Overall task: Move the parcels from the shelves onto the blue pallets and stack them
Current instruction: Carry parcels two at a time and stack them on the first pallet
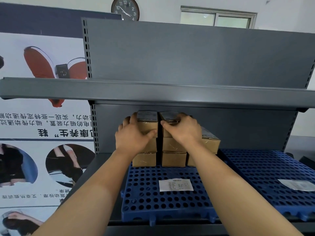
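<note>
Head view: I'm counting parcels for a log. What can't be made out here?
All in the head view:
Third stack: the right hand, on the right top parcel, and its forearm cover its left part, so the count is unclear.
Behind the front stacks: hidden by them.
Pallet label: print too small.
Right pallet: cut off by the right edge.
Left hand: fingertips behind the left top parcel.
</note>
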`<state>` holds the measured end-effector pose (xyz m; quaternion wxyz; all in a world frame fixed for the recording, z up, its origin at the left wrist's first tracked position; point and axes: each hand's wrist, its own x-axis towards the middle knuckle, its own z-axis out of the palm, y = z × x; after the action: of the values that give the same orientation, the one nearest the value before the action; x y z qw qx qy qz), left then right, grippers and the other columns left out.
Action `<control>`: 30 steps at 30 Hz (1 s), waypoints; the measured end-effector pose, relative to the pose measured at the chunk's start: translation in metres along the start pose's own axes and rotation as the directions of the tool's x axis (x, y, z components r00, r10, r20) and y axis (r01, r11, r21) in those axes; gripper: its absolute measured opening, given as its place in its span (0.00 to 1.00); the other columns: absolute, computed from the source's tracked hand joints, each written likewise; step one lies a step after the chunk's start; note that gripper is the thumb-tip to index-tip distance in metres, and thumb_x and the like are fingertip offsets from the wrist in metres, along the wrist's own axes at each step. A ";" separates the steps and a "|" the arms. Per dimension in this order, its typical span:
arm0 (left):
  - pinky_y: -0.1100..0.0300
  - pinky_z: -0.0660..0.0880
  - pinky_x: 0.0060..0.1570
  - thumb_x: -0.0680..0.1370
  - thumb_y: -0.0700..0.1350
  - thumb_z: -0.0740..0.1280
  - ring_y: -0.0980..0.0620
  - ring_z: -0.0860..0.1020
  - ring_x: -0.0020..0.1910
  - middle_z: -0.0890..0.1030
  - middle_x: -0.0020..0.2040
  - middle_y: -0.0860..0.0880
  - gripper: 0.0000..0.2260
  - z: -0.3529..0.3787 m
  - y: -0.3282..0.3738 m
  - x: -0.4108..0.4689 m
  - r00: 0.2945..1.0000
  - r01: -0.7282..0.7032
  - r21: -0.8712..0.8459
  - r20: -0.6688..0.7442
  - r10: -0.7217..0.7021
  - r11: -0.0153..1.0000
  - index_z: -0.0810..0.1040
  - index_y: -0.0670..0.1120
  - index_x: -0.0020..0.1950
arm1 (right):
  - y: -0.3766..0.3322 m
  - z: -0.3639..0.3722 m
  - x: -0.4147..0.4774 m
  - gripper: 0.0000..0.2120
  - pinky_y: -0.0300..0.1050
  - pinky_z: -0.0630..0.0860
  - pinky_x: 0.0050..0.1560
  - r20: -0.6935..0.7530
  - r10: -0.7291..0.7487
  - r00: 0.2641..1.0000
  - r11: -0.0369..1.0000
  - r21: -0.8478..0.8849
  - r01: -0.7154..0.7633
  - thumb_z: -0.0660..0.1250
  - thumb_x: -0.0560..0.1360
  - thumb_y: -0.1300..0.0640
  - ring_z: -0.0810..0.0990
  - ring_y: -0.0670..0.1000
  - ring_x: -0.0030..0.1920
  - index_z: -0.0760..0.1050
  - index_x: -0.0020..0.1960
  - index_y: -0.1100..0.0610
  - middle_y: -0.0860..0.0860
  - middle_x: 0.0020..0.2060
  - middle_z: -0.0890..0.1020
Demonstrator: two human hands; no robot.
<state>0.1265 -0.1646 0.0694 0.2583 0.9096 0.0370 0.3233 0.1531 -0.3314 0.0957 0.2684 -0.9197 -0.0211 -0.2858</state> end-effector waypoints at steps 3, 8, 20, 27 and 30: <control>0.43 0.69 0.61 0.69 0.67 0.67 0.38 0.67 0.68 0.66 0.71 0.43 0.42 0.000 0.000 -0.001 1.000 -0.001 0.006 0.003 0.000 1.000 0.57 0.48 0.75 | 0.000 0.003 -0.001 0.37 0.51 0.80 0.47 -0.004 -0.009 1.000 1.000 -0.019 0.009 0.61 0.65 0.25 0.80 0.57 0.53 0.75 0.63 0.50 0.53 0.52 0.82; 0.43 0.69 0.61 0.69 0.67 0.67 0.38 0.67 0.68 0.66 0.71 0.43 0.42 -0.002 -0.001 -0.002 1.000 0.002 -0.001 0.006 -0.002 1.000 0.57 0.49 0.75 | 0.000 0.003 -0.003 0.41 0.52 0.81 0.47 0.016 -0.014 1.000 0.999 -0.044 0.015 0.57 0.63 0.22 0.80 0.57 0.53 0.73 0.64 0.49 0.54 0.52 0.81; 0.44 0.67 0.62 0.71 0.67 0.65 0.37 0.65 0.68 0.65 0.72 0.42 0.41 -0.011 0.006 -0.007 0.999 -0.039 0.053 -0.006 0.039 0.998 0.56 0.47 0.76 | 0.006 -0.008 -0.012 0.40 0.54 0.76 0.58 0.000 -0.047 0.999 0.996 -0.075 0.046 0.57 0.68 0.25 0.71 0.60 0.66 0.69 0.69 0.52 0.57 0.65 0.74; 0.46 0.65 0.64 0.74 0.62 0.64 0.38 0.65 0.68 0.65 0.73 0.41 0.35 -0.021 0.017 -0.025 0.979 -0.200 0.120 -0.024 0.205 0.972 0.60 0.45 0.75 | 0.021 -0.024 -0.040 0.34 0.56 0.67 0.67 -0.050 -0.136 0.989 0.985 -0.113 0.130 0.57 0.73 0.31 0.67 0.60 0.69 0.65 0.73 0.50 0.58 0.69 0.71; 0.46 0.63 0.66 0.74 0.61 0.64 0.39 0.65 0.68 0.66 0.72 0.42 0.34 -0.023 0.027 -0.043 0.952 -0.302 0.107 -0.013 0.305 0.947 0.62 0.44 0.74 | 0.035 -0.033 -0.062 0.34 0.56 0.67 0.67 -0.068 -0.148 0.987 0.979 -0.148 0.137 0.56 0.72 0.32 0.69 0.58 0.68 0.69 0.70 0.52 0.56 0.67 0.74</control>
<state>0.0760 -0.1876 0.0728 0.1574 0.9119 -0.0827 0.3700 0.0907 -0.3714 0.0684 0.1814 -0.9207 -0.0560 -0.3409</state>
